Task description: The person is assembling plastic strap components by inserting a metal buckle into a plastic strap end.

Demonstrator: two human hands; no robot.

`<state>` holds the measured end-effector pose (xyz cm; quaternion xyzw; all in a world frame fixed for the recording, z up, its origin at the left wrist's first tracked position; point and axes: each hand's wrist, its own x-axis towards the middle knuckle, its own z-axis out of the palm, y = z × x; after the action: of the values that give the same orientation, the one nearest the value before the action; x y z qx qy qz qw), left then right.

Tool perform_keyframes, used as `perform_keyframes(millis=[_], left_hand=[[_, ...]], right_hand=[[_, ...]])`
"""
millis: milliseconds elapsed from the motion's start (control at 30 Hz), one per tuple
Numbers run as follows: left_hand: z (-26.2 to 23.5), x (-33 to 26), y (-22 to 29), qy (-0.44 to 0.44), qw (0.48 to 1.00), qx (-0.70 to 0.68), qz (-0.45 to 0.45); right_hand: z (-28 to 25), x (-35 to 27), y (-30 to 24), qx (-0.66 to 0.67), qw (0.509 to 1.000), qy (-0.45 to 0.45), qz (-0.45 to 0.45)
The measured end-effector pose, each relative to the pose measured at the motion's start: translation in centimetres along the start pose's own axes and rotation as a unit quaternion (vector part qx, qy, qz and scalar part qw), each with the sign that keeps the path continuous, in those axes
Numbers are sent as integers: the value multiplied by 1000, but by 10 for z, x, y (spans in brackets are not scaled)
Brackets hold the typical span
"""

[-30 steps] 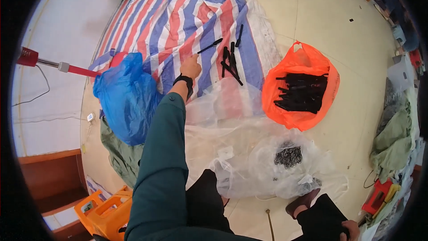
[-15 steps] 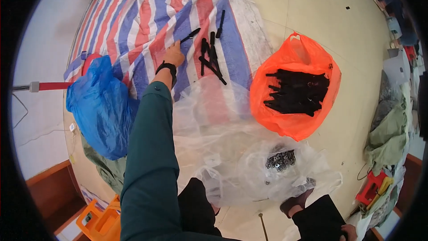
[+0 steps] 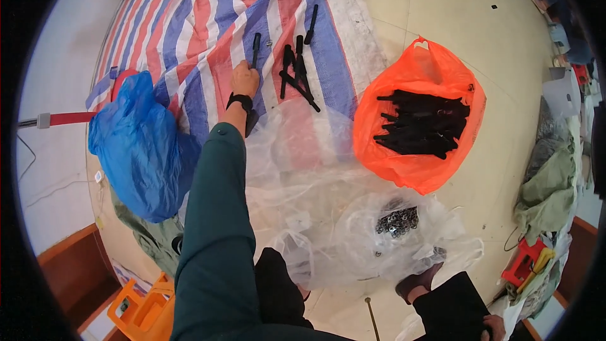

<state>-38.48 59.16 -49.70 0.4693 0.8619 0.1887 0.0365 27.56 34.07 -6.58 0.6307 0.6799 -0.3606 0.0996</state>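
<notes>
My left hand (image 3: pixel 245 80) reaches far over the striped sheet (image 3: pixel 208 31), its fingers closed round the near end of a dark stick-like piece (image 3: pixel 255 49). The stick's thicker end points away from me. Just right of it lies a tiny silvery bit (image 3: pixel 269 43), too small to name. Several black rods (image 3: pixel 297 79) lie crossed to the right of the hand, with one more black rod (image 3: pixel 311 25) beyond them. My right hand (image 3: pixel 494 327) shows only partly at the lower right, against my dark trouser leg; its fingers are mostly hidden.
An orange plastic bag (image 3: pixel 379 164) holds a pile of black pieces (image 3: pixel 426 123). Nearer, a clear plastic bag (image 3: pixel 353 227) contains small metal rings (image 3: pixel 398 220). A blue bag (image 3: pixel 142 151) stands left of my arm, an orange stool (image 3: pixel 142 312) lower left. Cloths and a red stool (image 3: pixel 524 265) line the right.
The dark stick in my left hand has swung from slanting rightward to pointing nearly straight away. The silvery bit beside it now shows. My right hand stays put.
</notes>
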Motion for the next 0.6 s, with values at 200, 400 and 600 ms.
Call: perform_keyframes(millis=[200, 400, 600], left_hand=[[-29, -20, 2, -3, 970, -239, -39], [-105, -98, 56, -188, 812, -542, -106], [-155, -139, 80, -269, 718, -633, -113]], right_hand=[[-1, 0, 5, -5, 1000, -4, -25], [-3, 0, 7, -20, 999, -12, -45], [0, -19, 24, -30, 997, 5, -76]])
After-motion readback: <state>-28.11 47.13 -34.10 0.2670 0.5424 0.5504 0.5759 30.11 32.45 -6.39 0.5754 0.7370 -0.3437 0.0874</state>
